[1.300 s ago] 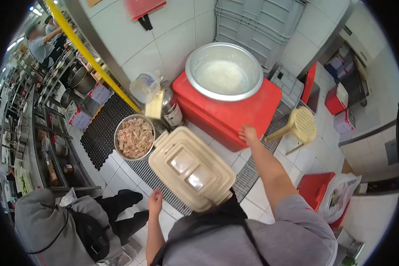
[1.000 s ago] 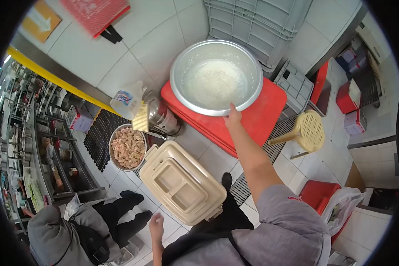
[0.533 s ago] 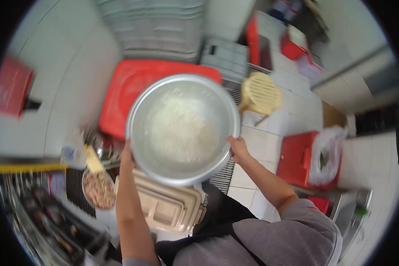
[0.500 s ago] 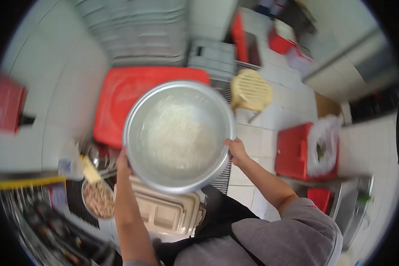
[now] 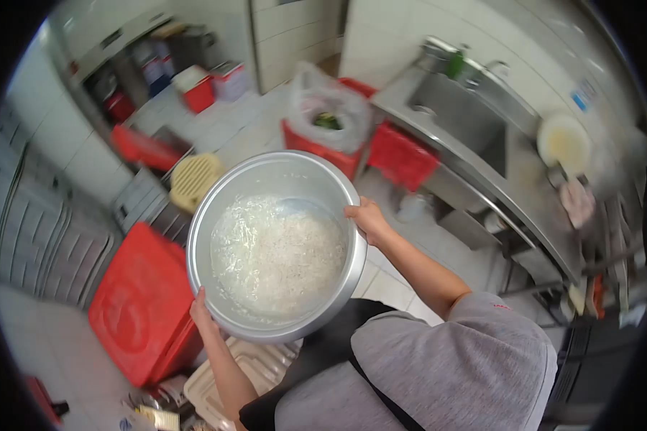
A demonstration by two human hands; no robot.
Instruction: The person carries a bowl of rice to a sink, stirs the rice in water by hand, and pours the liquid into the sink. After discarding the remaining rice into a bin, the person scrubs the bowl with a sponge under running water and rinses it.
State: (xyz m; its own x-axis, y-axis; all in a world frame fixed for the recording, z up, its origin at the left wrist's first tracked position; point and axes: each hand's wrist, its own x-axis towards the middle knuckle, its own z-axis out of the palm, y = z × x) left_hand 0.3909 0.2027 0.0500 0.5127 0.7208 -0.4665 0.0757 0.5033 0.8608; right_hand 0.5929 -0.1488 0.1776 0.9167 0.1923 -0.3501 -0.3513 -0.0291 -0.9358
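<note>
A big round metal pot (image 5: 305, 172) is held up in front of my body. White rice grains (image 5: 287, 251) lie in it under rippling, clear-looking water. My left hand (image 5: 203, 314) grips the pot's lower left side, the thumb showing by the rim and the other fingers hidden beneath. On the right side, my right hand (image 5: 369, 219) clasps the rim, its thumb on top. The pot hangs in the air between both hands, above the floor and close to a beige plastic lid (image 5: 201, 391).
A red lidded bin (image 5: 140, 302) stands at left, with a yellow stool (image 5: 196, 179) beyond it. Ahead is a red bin with a plastic liner (image 5: 331, 100). The steel sink (image 5: 460, 115) and counter run along the right, with a red basket (image 5: 402, 154) below.
My view and body have turned right, bringing the sink and counter into sight. The pot has come along in both hands, away from over the red lid, and its water ripples.
</note>
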